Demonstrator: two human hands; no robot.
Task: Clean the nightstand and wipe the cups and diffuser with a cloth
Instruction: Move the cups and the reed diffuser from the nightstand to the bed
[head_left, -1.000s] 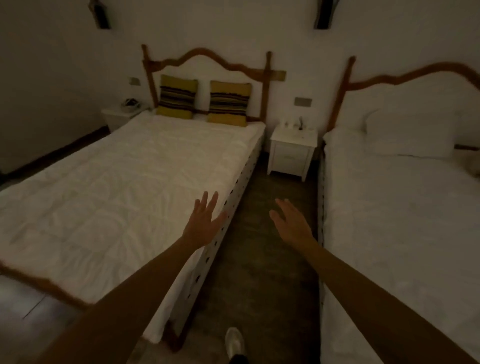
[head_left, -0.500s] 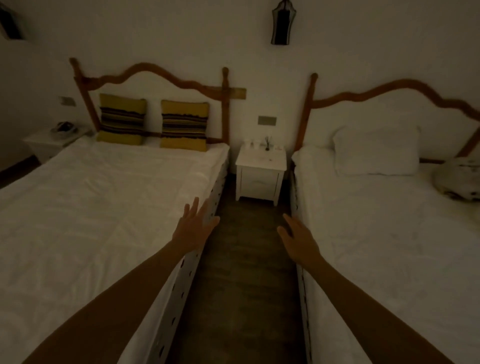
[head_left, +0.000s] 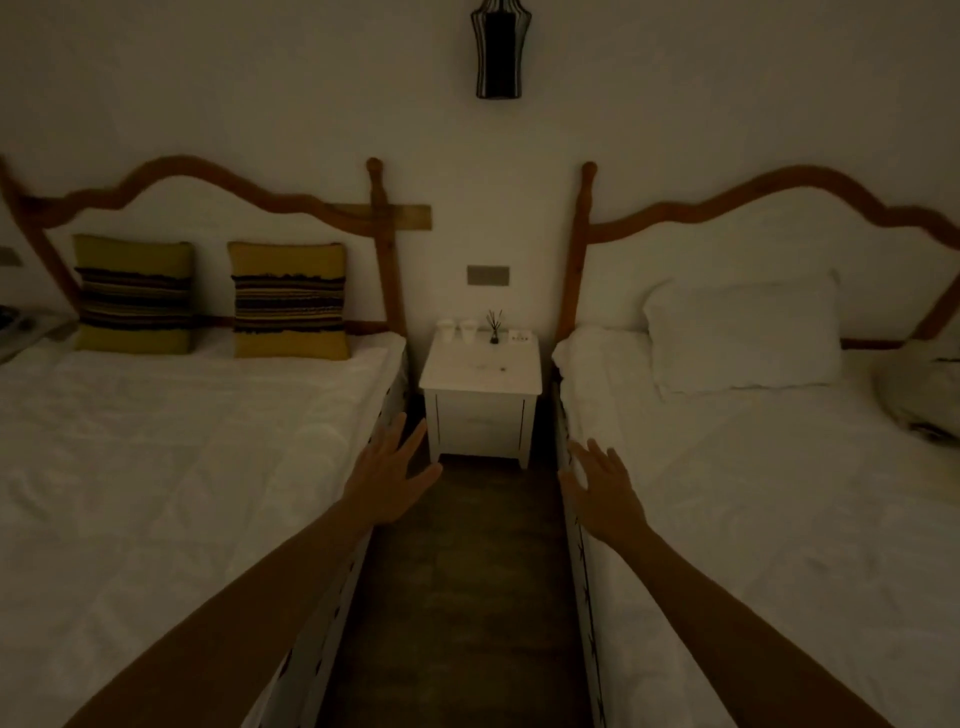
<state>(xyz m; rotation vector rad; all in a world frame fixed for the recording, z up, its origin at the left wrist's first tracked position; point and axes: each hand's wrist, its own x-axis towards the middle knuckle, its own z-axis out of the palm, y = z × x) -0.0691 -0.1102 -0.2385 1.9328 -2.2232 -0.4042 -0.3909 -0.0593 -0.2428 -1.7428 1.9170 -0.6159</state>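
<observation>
Nightstand (head_left: 480, 371) — white, against the wall, standing between two white beds.
On the nightstand, along its back edge: two white cups (head_left: 457, 331) side by side at the left; a dark reed diffuser (head_left: 494, 327) just right of them; a small white item at the right, too small to identify.
Left hand (head_left: 387, 475) — short of the nightstand, by its left front corner, fingers spread, holding nothing.
Right hand (head_left: 602, 491) — short of the nightstand, off its right side over the bed edge, fingers spread, empty.
Left of the nightstand: two yellow striped cushions (head_left: 210, 296) against a wooden headboard.
Right of the nightstand: a white pillow (head_left: 743, 335).
Above the nightstand: a dark wall lamp (head_left: 498, 49).
</observation>
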